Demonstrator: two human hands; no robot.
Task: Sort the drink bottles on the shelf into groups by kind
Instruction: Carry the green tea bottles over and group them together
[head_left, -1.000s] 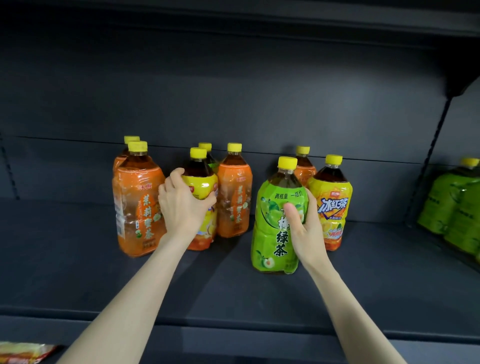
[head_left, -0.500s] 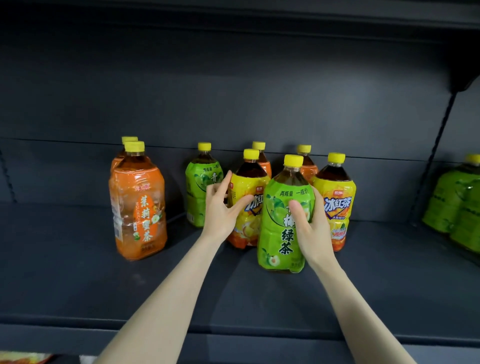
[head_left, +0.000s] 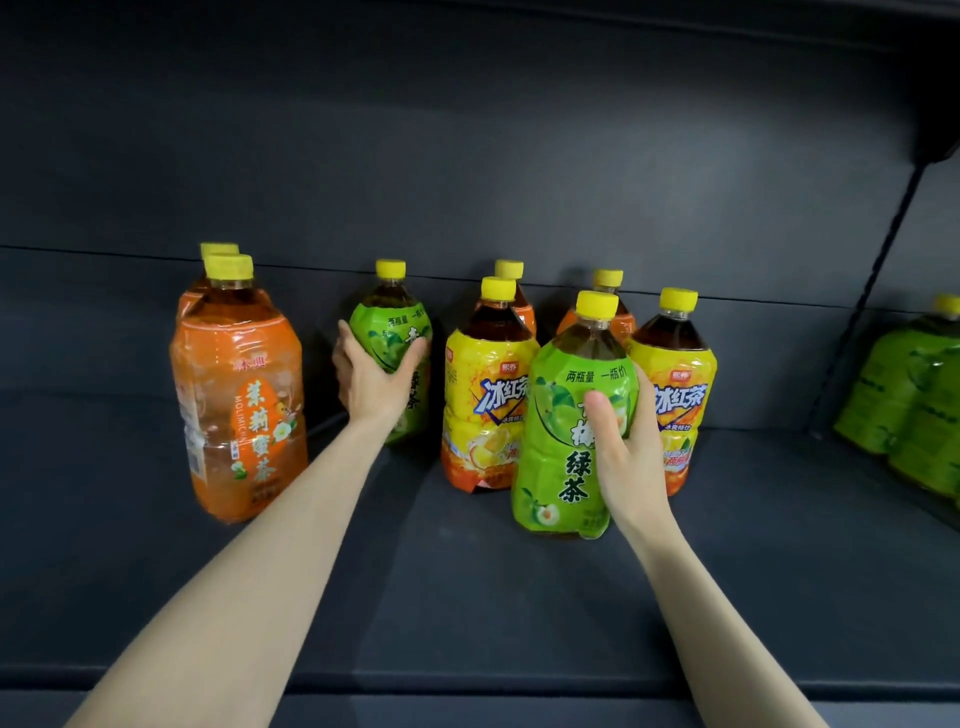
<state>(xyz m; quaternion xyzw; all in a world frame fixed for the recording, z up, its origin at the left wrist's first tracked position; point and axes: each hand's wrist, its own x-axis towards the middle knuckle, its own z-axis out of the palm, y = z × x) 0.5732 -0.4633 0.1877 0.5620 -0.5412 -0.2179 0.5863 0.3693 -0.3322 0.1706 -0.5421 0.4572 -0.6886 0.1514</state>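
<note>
On the dark shelf (head_left: 467, 597), the left hand (head_left: 370, 385) was curled round the shoulder of the rear green-tea bottle (head_left: 390, 325), which stood between the orange jasmine-tea bottles (head_left: 239, 395) and the yellow iced-tea bottles (head_left: 485, 395). The right hand (head_left: 634, 457) wrapped the waist of the front green-tea bottle (head_left: 563, 470), just ahead of the yellow ones. Both bottles looked large and full, so probably heavy, with slick film labels over thin, yielding plastic; a grip around the broad body seemed safer than the narrow neck.
</note>
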